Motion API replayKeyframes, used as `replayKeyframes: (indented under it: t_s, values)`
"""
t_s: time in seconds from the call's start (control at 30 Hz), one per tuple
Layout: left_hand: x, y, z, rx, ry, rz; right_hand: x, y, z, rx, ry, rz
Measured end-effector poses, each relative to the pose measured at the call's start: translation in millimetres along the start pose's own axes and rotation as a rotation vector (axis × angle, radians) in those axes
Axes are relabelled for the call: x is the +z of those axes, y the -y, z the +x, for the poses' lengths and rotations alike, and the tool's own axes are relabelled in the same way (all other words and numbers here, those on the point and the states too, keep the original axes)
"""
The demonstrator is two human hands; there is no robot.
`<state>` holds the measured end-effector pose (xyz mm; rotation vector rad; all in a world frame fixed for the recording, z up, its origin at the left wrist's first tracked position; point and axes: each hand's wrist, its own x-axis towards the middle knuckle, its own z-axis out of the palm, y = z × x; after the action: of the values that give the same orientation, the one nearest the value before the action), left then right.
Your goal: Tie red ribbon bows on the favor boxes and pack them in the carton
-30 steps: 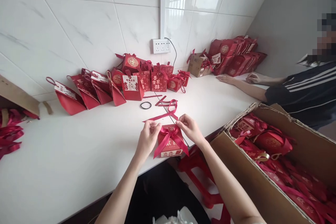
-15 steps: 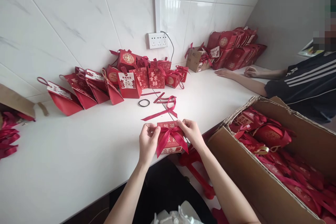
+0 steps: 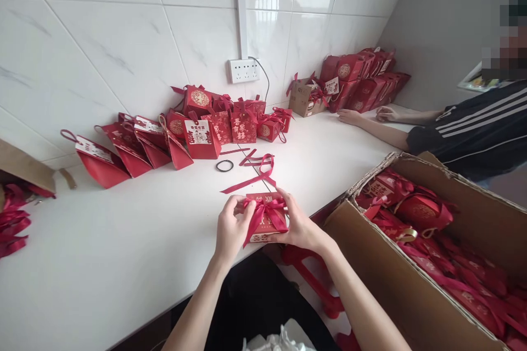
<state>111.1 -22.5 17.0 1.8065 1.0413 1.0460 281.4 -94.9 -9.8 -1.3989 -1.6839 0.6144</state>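
A small red gift box (image 3: 267, 224) with gold and white lettering sits at the table's front edge. A dark red ribbon bow (image 3: 267, 208) is tied across its top. My left hand (image 3: 234, 226) pinches the left side of the bow between thumb and fingers. Around the box's right side curves my right hand (image 3: 300, 223), its fingers at the far right corner and its thumb by the near face. Just beyond the box lies a loose ribbon (image 3: 255, 178), with a black hair tie (image 3: 224, 165) to its left.
Several red gift boxes (image 3: 203, 140) line the wall. Stacked red boxes (image 3: 346, 74) and a small cardboard box (image 3: 302, 100) stand at the back right. A big carton (image 3: 370, 263) of red boxes is at my right. Another person's hand (image 3: 349, 116) rests on the table (image 3: 123, 247).
My right hand has gone from pinching the ribbon's right side to wrapping round the box's right side. My left hand stays at the bow. The view has tilted slightly.
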Motion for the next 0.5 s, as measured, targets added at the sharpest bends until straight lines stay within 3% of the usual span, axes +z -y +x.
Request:
replayKeyframes:
  t_s: [0.13, 0.2, 0.3, 0.5]
  values:
    - [8.9, -12.8, -15.1, 0.686, -0.106, 0.152, 0.1, 11.4, -8.1, -0.077, -0.203, -0.093]
    - [11.7, -20.7, -20.9, 0.902, -0.117, 0.200, -4.8, 18.3, -13.6, -0.122, -0.276, -0.132]
    - [14.4, -34.4, -24.9, 1.038, -0.169, 0.246, -14.1, 29.3, -22.2, -0.164, -0.350, -0.169]
    - [22.7, -58.0, -26.2, 1.122, -0.216, 0.212, -29.0, 45.4, -39.7, -0.202, -0.468, -0.156]
